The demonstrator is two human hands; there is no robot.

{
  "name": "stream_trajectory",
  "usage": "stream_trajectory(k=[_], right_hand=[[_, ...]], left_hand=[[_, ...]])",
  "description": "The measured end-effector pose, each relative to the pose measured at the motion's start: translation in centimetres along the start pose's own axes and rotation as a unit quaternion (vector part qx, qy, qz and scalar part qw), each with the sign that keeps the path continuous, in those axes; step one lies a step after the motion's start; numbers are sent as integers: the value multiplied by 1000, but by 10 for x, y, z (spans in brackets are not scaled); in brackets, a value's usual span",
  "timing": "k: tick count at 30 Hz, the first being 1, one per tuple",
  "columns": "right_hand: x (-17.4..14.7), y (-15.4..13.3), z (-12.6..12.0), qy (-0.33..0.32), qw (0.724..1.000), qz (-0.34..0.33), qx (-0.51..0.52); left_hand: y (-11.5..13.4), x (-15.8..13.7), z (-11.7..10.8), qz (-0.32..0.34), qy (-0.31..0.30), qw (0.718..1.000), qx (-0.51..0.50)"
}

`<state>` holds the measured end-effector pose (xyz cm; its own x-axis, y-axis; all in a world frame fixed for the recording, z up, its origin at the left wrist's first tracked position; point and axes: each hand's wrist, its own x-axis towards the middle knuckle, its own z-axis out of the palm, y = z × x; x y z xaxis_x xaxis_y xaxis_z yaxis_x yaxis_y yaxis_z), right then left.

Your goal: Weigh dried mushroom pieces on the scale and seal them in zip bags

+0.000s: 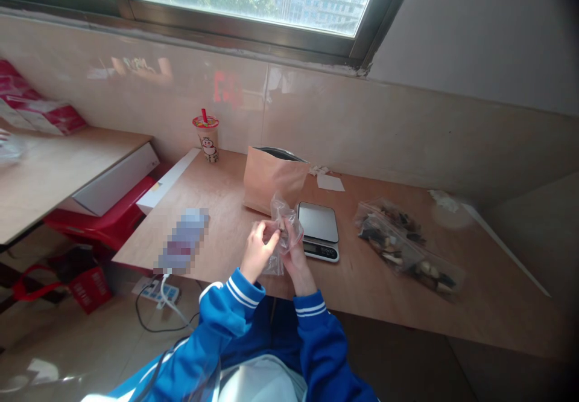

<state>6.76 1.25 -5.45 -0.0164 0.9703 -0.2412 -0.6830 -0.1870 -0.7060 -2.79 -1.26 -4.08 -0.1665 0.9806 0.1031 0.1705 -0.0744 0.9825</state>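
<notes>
Both my hands meet over the front of the wooden table, around a clear plastic bag. My left hand has its fingers bent and pinched at the bag's side. From the right, my right hand grips the same bag, its fingers partly seen through the film. Small contents inside, if any, are too unclear to name. Under the hands lies another piece of clear plastic. Just right of them sits a digital kitchen scale with a bare metal plate. A brown paper pouch stands behind, its top gaping.
Clear zip bags with dark and pale dried pieces lie at the right. A phone with a cable is at the left. A drink cup with a red straw stands near the wall. White paper lies behind the scale.
</notes>
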Motion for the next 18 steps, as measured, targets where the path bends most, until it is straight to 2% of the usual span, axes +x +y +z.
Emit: stream_trajectory(k=[3, 5, 9, 12, 15, 18], right_hand=[[2, -1, -2, -33, 997, -43, -52], [5, -1, -6, -20, 995, -66, -67], [11, -3, -14, 52, 995, -78, -17], [15, -12, -14, 73, 995, -72, 16], [27, -35, 0, 66, 985, -157, -26], [52, -69, 35, 39, 970, -233, -64]], left_hand=[[1, 0, -3, 2, -22, 1000, -10], [4, 0, -6, -3, -10, 1000, -17], [5, -1, -7, -29, 95, 993, -59], [-1, 0, -7, -44, 140, 983, -110], [-11, -2, -7, -91, 136, 969, -184], [-18, -8, -7, -150, 111, 956, -228]])
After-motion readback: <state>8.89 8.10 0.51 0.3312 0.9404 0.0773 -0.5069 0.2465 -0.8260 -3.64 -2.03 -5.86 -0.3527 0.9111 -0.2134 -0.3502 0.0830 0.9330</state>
